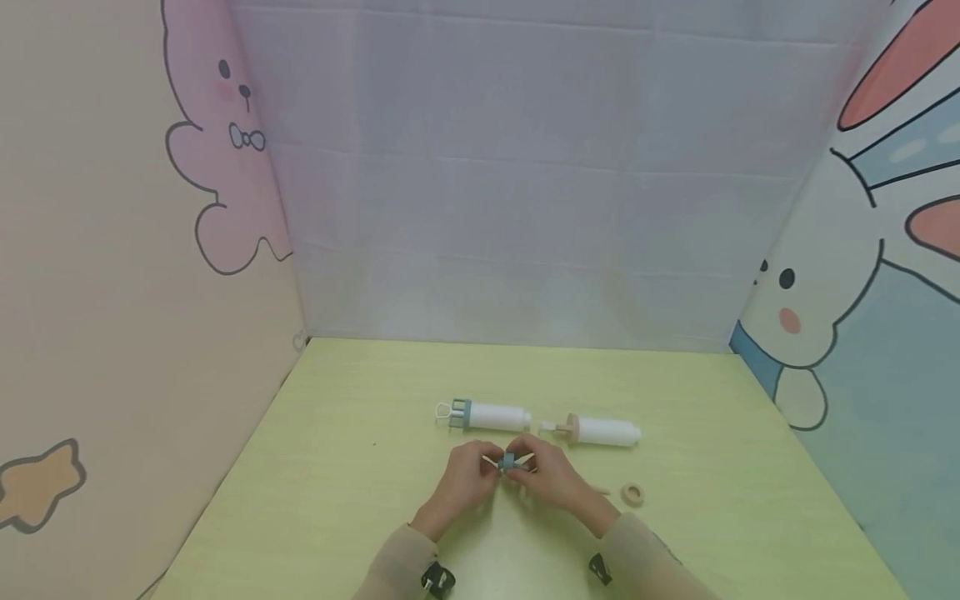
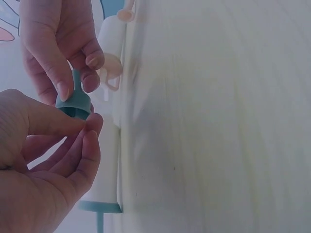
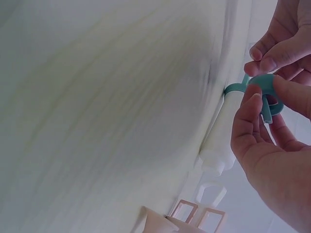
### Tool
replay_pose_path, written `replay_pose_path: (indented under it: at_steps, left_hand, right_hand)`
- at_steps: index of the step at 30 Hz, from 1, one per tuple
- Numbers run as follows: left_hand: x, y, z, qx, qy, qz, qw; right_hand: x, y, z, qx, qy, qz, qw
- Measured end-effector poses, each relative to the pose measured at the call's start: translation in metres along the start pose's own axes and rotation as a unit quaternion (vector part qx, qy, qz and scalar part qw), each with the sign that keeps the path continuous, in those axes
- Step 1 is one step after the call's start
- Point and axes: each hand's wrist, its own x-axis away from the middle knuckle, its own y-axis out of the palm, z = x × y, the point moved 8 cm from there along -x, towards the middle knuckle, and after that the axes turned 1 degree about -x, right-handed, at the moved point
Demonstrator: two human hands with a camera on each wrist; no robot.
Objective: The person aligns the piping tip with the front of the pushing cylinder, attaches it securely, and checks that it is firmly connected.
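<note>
A small teal cap-shaped piece (image 1: 508, 461) with a thin stem is held between both hands, above the table's middle. My right hand (image 1: 553, 477) pinches it between thumb and fingers; in the left wrist view the right hand (image 2: 60, 46) grips near the stem, and the hollow side of the teal piece (image 2: 75, 103) shows. My left hand (image 1: 467, 479) pinches at the rim from the other side. In the right wrist view the left hand's (image 3: 286, 46) fingertips meet just beside the teal piece (image 3: 265, 85); whether they hold something small is hidden.
Beyond the hands lie two white syringe-like tubes, one with a teal collar (image 1: 498, 417), one with a peach collar (image 1: 607, 431). A beige ring (image 1: 632, 494) and a thin beige stick (image 1: 602, 490) lie by the right forearm on the yellow-green table (image 1: 300, 500).
</note>
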Motion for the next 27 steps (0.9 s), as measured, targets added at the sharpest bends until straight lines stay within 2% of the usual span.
replay_pose_path:
  at_steps: [10,14,21,27]
  left_hand:
    - [0.0011,0.0007,-0.0016,0.028,0.007,0.045,0.9986]
    - [0.0018,0.0014,-0.0002,0.035,0.001,0.052,0.9981]
    - [0.0013,-0.0004,0.0024,0.018,0.009,0.069,0.9974]
    - [0.0027,-0.0046,0.0065,0.008,0.017,0.102,0.9946]
  right_hand:
    - [-0.0013,-0.0019,-0.0016,-0.004,0.002,0.006,1.000]
    - [-0.0021,-0.0030,-0.0014,0.003,-0.002,0.013,1.000]
    - [-0.0008,-0.0065,-0.0012,0.005,0.002,0.019,1.000]
    - [0.0000,-0.0053,-0.0066,0.004,-0.037,0.024,0.999]
